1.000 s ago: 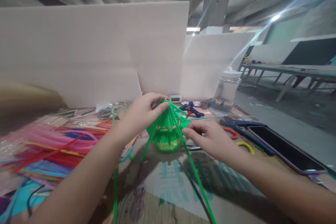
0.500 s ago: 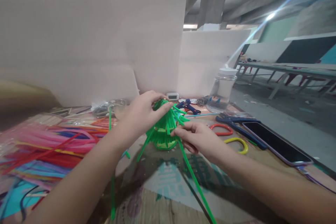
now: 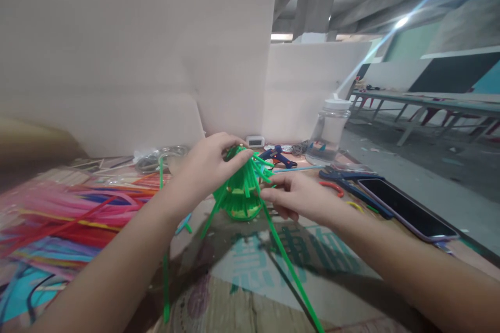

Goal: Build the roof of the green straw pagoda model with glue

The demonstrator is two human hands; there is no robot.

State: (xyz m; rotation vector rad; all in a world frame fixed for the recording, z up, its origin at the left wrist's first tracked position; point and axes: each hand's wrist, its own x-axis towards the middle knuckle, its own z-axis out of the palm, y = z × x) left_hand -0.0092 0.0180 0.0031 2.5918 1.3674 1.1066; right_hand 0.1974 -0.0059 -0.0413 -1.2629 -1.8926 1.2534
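The green pipe-cleaner cone (image 3: pixel 238 184), upright on the desk (image 3: pixel 230 315), is gripped at its top by the left hand (image 3: pixel 216 161). Strand-arranging seems in hand; careful finger placement is called for, though whether a long green pipe cleaner (image 3: pixel 290 265) is pinched by the right hand (image 3: pixel 299 193) cannot be told.

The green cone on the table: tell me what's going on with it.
A person has the left hand round the top of the green cone, which stands upright. The fingers of the right hand are at its right side, beside a long green strip; whether they pinch it is unclear. A blue glue gun lies behind, and coloured strips heap to the left.
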